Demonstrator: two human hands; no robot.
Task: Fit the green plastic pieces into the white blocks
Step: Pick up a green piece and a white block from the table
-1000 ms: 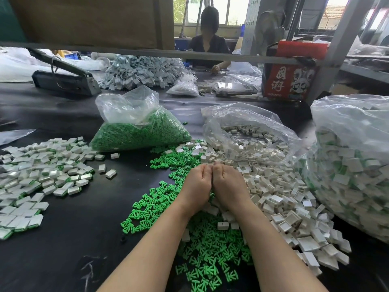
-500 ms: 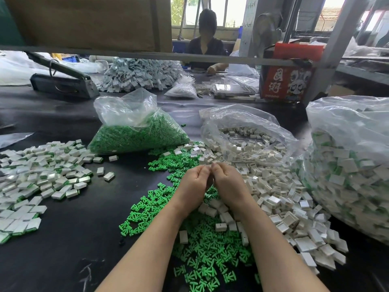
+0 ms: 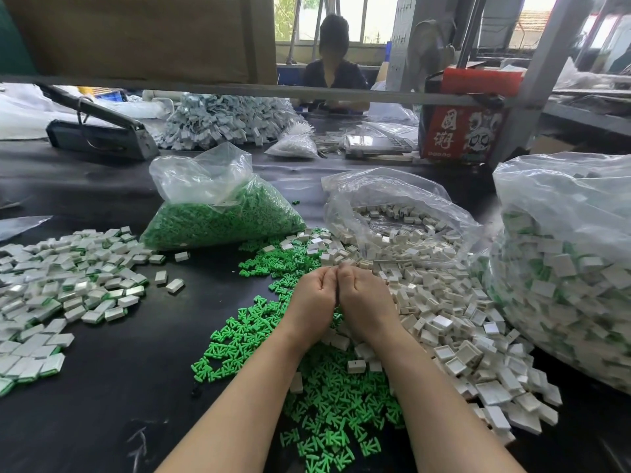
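Green plastic pieces [image 3: 317,401] lie loose in a scatter on the black table [image 3: 102,404], running from just in front of the bags down toward the near edge, under and between both forearms. White blocks [image 3: 454,322] form a spill touching the green scatter's right side and reaching back into an open clear bag [image 3: 392,213]. A fuller bag of green pieces [image 3: 218,213] stands to the left of that one, and a big bag of fitted blocks [image 3: 566,268] crowds the right edge of the table. Fitted blocks [image 3: 65,288] are spread along the left edge.

Bare table shows in a broad dark band between the left-hand spread and the green scatter, and in the near left corner; to the right there is barely any bare surface between the white spill and the big bag.

The left hand [image 3: 312,297] and right hand [image 3: 365,297] are pressed side by side above the border of the two heaps, backs up, knuckles forward, fingers curled under and hidden. Something pale just shows at the fingertips, but I cannot tell what either hand holds. Both forearms run up from the near edge and converge at the wrists.
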